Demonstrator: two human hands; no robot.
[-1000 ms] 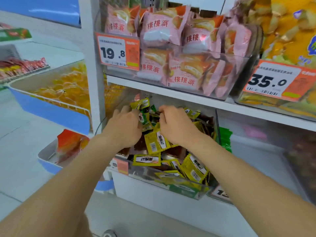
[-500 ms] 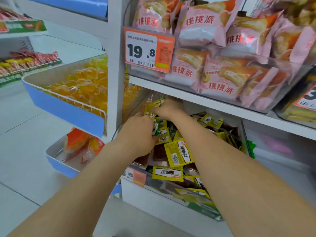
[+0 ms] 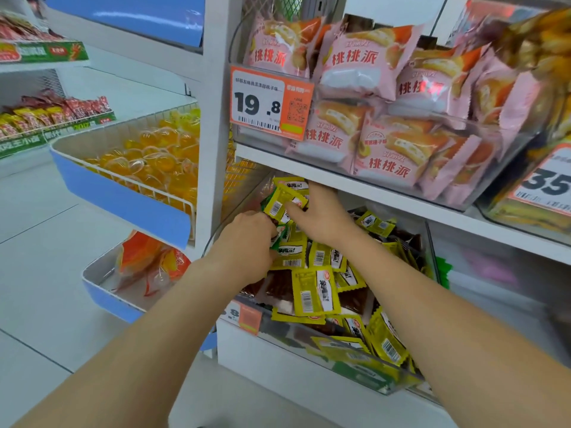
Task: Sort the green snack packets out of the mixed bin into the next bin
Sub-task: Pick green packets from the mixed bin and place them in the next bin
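The mixed bin is a clear tub on the lower shelf, heaped with yellow, brown and a few green packets. My left hand is dug into the left side of the heap, its fingers curled round a green snack packet. Just above it, at the back of the bin under the shelf edge, my right hand pinches a yellow-green packet with its thumb; its fingers are hidden behind. The neighbouring clear bin on the right shows a green packet at its left wall.
A shelf board hangs low over the bin, carrying a clear tub of pink cake bags with a 19.8 price tag. Left of the white upright are blue-fronted baskets of orange jelly cups.
Both hands have stayed in the back left of the mixed bin. The right hand has lifted the yellow-green packet slightly off the heap, and my view has moved closer.
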